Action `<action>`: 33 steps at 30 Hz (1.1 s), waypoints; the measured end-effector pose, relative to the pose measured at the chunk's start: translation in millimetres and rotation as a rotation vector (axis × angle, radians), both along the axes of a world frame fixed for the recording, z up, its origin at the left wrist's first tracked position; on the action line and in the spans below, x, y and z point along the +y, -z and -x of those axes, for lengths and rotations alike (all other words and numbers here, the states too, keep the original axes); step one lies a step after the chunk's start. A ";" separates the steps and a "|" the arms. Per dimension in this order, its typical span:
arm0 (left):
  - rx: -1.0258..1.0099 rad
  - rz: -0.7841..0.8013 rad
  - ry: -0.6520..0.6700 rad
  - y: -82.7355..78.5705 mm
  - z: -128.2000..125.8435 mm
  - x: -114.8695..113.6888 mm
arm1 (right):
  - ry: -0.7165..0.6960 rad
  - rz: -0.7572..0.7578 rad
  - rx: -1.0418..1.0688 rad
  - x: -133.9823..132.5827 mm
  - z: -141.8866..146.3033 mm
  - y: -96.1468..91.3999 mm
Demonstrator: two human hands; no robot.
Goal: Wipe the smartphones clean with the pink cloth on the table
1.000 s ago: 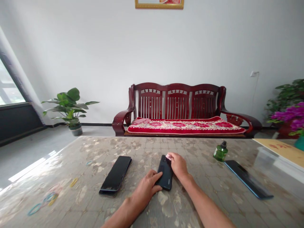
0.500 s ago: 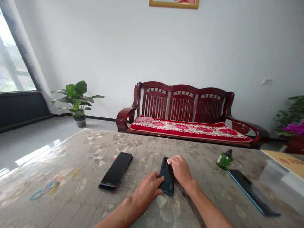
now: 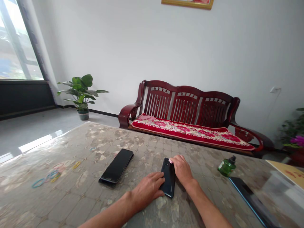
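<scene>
A dark smartphone [image 3: 169, 180] lies back up on the patterned tablecloth in front of me, its camera end pointing away. My left hand [image 3: 148, 187] grips its left edge, fingers on the side and thumb near the lower corner. At the top right of the phone, my right hand [image 3: 181, 167] is closed, pinching a small pale pink-white piece [image 3: 170, 161] against the area by the cameras. What that piece is, I cannot make out. To the left lies another black phone [image 3: 118, 165], screen up, seemingly on top of a second flat dark one.
Several coloured rubber bands [image 3: 54, 174] are scattered at the left. On the right stand a green pump bottle [image 3: 227, 166], a blue-edged phone [image 3: 249, 198] and a translucent box [image 3: 281, 190]. Beyond the tablecloth [image 3: 99, 136] is a dark red wooden bench [image 3: 185, 104].
The view has tilted and shifted slightly. My left fingers have drawn back from the phone's back toward its left edge. My right hand stays at the camera end with the pale piece.
</scene>
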State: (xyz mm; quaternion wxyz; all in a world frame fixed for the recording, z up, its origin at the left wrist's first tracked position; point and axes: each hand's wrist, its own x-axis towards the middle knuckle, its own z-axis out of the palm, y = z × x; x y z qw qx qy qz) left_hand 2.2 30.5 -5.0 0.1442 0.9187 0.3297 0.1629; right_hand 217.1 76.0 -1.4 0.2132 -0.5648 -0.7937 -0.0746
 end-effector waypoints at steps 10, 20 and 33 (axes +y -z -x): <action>-0.004 -0.003 0.007 -4.2 -1.9 -4.1 | -0.120 0.021 0.029 -33.3 -0.4 5.0; -0.025 0.017 0.014 -3.5 -1.6 -3.3 | -0.070 0.035 0.021 -2.5 10.8 0.5; -0.004 0.006 0.023 -3.3 -2.3 -2.5 | -0.057 0.074 -0.031 19.2 17.6 -6.5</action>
